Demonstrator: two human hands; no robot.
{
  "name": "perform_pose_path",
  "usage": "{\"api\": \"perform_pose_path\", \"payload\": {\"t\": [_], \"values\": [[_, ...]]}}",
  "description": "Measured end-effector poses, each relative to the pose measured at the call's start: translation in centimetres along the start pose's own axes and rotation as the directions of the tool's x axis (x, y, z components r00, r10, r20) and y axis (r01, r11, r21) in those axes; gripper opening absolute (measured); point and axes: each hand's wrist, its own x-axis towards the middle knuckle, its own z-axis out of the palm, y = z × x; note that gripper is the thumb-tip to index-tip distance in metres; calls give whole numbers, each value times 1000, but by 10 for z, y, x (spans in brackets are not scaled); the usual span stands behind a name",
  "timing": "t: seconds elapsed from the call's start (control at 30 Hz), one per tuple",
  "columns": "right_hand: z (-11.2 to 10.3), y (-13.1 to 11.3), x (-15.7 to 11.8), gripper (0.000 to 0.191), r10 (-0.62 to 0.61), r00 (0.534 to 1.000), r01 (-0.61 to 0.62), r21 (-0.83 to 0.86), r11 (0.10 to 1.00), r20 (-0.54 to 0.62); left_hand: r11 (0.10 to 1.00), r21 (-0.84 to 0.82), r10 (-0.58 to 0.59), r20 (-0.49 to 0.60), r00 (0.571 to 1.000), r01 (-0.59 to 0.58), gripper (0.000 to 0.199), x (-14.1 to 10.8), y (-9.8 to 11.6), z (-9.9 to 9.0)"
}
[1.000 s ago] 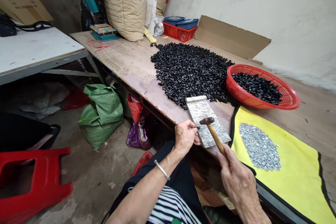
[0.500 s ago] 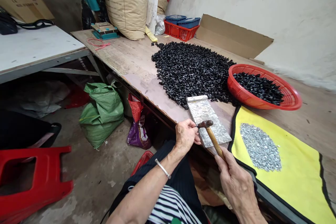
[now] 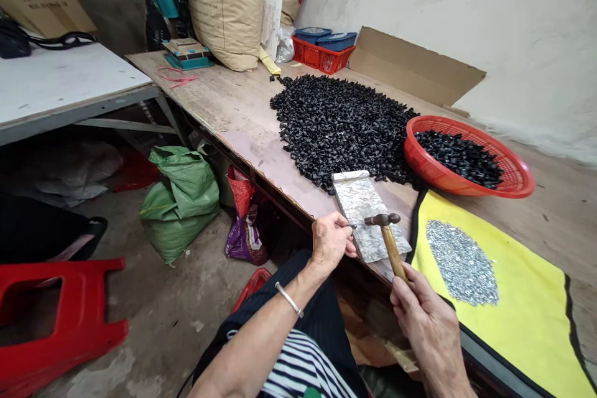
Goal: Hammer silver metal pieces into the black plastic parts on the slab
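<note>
While the right grip [image 3: 431, 329] closed round a wood-handled hammer [image 3: 390, 245] above the stone slab [image 3: 359, 217] on the worktop [image 3: 209, 93], the left grip [image 3: 330, 241] pinched a tiny part [image 3: 352, 226] at the slab, so a mistimed blow risked hitting that hand.

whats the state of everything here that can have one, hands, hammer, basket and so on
left hand, pinching tiny piece above stone slab
right hand, gripping hammer
hammer, head over the stone slab
stone slab, flat on wooden bench
red basket, holding black pieces
black pieces, also heaped on wooden bench
yellow mat, silver pieces spread on it
green sack, bulging
</note>
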Motion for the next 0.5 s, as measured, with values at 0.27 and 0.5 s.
{"api": "perform_pose_path", "payload": {"t": [0.27,0.5], "values": [[1,0,-2,50,-264,950,175,-419,891,-164,1000,8,1,2,1000,-1,8,1,0,-2],[4,-3,8,62,19,999,-22,79,997,39,999,30,14,13,1000,-15,8,-1,1,-2]]}}
